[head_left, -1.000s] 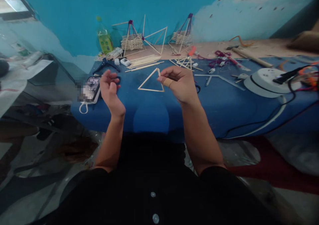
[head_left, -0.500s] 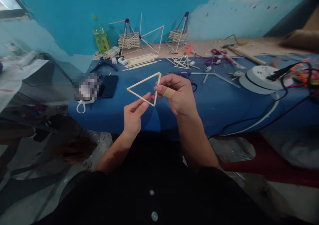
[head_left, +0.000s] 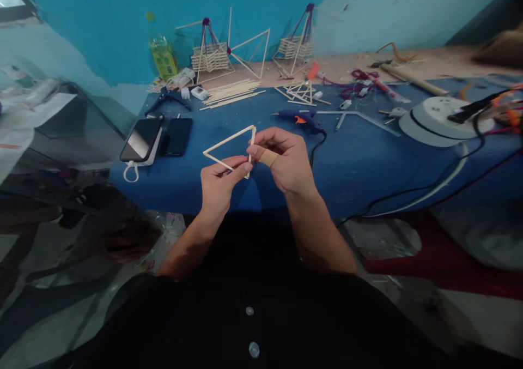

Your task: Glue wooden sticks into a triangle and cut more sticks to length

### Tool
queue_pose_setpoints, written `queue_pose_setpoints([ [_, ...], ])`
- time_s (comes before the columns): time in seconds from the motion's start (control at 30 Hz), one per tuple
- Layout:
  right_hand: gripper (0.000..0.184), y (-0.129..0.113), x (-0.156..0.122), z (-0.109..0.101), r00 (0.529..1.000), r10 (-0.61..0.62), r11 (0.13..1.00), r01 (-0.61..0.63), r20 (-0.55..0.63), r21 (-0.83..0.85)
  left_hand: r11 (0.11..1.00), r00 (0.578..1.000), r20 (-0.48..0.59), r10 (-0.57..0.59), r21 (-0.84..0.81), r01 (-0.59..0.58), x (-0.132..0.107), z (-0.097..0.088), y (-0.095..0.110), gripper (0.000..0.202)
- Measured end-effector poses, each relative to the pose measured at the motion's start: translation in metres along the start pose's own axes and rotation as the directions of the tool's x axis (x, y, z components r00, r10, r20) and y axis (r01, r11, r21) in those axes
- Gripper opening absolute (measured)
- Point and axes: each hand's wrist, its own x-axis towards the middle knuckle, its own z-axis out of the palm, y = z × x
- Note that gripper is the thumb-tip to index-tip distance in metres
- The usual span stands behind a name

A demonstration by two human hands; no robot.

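While the right hand [head_left: 284,159] is still gripping the triangle [head_left: 229,139], the left hand [head_left: 218,186] is now joining it. One second ago it was hanging open, off the sticks, at 9 o'clock. Left thumb and forefinger are pinching the lower stick by the 5 o'clock corner. Right thumb and forefinger are pinching the short side just beside them, with a bandaged finger [head_left: 268,157] curling there too. Triangle is hovering over the near edge of the table [head_left: 359,156], now lying flatter, sharp corner pointing to 9 o'clock. At 1 o'clock of the right hand the glue gun [head_left: 300,117] is lying on the table; two phones [head_left: 141,140] are sitting at 10 o'clock of the left.
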Motion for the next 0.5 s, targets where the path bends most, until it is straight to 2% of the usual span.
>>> queue_pose_setpoints([
  [0.2,0.044,0.01,-0.002,-0.004,0.999,-0.004,1.0,0.004,0.042,-0.007,1.0,1.0,-0.01,0.008,0.023,-0.008,0.0,-0.002,-0.004,0.02],
  [0.3,0.051,0.012,0.0,-0.012,0.997,-0.029,0.999,0.031,0.076,-0.031,0.998,1.0,-0.019,0.007,0.057,-0.006,0.002,-0.007,-0.002,0.018],
  [0.4,0.051,0.001,0.004,-0.022,0.991,-0.127,0.985,0.13,0.032,-0.111,0.992,1.0,-0.007,-0.018,0.122,0.019,0.004,-0.013,0.004,0.017],
  [0.5,0.034,-0.026,0.009,-0.03,0.981,-0.188,0.933,0.19,0.037,-0.307,0.975,0.998,0.051,-0.038,0.219,0.026,0.006,-0.022,0.01,0.017],
])
